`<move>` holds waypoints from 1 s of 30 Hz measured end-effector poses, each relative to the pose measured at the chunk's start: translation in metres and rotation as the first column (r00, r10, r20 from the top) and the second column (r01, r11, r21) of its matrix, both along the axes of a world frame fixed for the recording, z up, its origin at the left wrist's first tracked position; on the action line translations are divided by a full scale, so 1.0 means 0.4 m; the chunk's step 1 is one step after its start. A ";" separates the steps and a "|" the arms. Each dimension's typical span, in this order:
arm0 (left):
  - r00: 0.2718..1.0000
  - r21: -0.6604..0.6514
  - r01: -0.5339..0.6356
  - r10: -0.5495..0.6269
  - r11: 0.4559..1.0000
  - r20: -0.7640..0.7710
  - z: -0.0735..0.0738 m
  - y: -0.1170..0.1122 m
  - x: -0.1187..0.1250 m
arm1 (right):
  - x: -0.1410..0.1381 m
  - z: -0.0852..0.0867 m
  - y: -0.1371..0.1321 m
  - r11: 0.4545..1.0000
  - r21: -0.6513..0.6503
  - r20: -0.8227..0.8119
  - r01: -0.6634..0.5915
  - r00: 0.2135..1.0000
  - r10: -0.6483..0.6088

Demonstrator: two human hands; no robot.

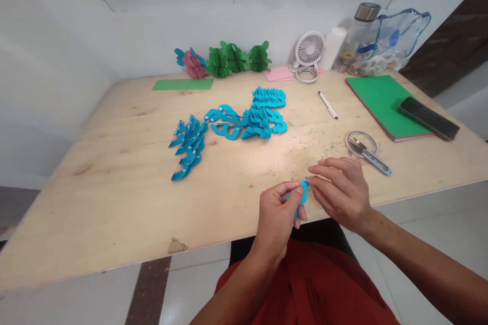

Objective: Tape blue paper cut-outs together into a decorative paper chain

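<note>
My left hand (pixel 280 213) pinches a small blue paper cutout (pixel 303 194) over the near edge of the wooden table (pixel 114 203). My right hand (pixel 341 190) meets it from the right, its fingertips closed on the cutout's upper edge. Farther out on the table lie two groups of matching blue paper cutouts: a fanned row (pixel 188 144) at the left and a larger pile (pixel 257 114) in the middle.
A tape roll with small blue snips (pixel 366 150) lies right of my hands. A green notebook (pixel 383 101) carries a black phone (pixel 429 118). A white pen (pixel 328 104), a fan (pixel 309 50), a bottle, a clear pouch, green and pink paper decorations (pixel 229 58) line the back.
</note>
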State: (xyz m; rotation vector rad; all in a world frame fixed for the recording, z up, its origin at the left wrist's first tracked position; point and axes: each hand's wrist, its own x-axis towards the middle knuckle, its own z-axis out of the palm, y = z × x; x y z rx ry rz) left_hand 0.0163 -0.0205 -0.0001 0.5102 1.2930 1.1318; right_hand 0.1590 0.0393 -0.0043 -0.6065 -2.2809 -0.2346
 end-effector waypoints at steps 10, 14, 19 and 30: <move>1.000 -0.008 -0.002 0.002 1.000 -0.004 -0.004 -0.002 0.003 | 0.007 -0.002 0.003 0.999 -0.025 0.003 -0.034 0.999 0.034; 1.000 -0.015 -0.007 0.006 1.000 -0.008 -0.002 -0.002 0.003 | 0.003 0.003 0.005 0.985 -0.170 -0.087 0.023 0.995 -0.039; 1.000 -0.018 -0.005 0.005 1.000 -0.003 0.000 -0.001 0.003 | -0.001 0.001 -0.002 0.993 -0.115 -0.064 0.000 0.998 -0.007; 1.000 -0.009 -0.009 0.009 1.000 0.019 -0.001 -0.005 0.002 | 0.001 -0.004 -0.004 0.999 -0.006 0.030 -0.035 0.999 0.035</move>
